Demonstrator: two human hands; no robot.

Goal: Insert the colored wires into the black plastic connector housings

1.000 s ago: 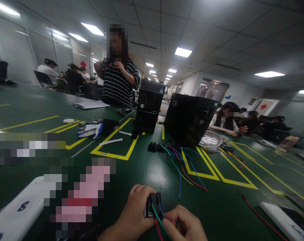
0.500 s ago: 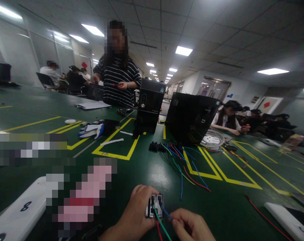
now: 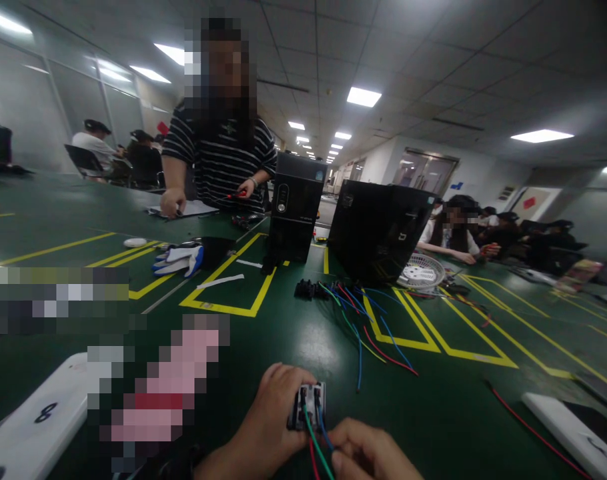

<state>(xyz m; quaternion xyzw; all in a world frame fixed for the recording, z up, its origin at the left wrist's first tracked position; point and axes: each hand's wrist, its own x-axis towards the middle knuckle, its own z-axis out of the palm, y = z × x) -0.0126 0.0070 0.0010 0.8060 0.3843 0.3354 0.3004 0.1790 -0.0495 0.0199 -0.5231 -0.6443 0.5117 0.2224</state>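
Observation:
My left hand (image 3: 269,425) is closed around a small dark electrical part (image 3: 311,405) with a pale, shiny back, its exact kind unclear. A green wire (image 3: 314,437), a red wire (image 3: 312,455) and a blue wire (image 3: 324,432) run from its back. At its right, my right hand (image 3: 371,450) pinches the blue wire between thumb and fingertips, near the part. Beyond both hands lie black connectors (image 3: 309,289) with a bundle of blue, red and green wires (image 3: 359,333) spread over the green table.
Two black computer cases (image 3: 296,207) stand farther back, near a round white basket (image 3: 421,270). White-and-blue gloves (image 3: 178,260) lie at left. White blocks flank me, the left block (image 3: 38,413) marked 8. Across the table, a person in a striped shirt (image 3: 221,153) holds a red tool.
My right hand has shifted slightly left, still pinching the blue wire, which now hangs steeper beside the green one. The person opposite has leaned forward and lowered one hand to the papers.

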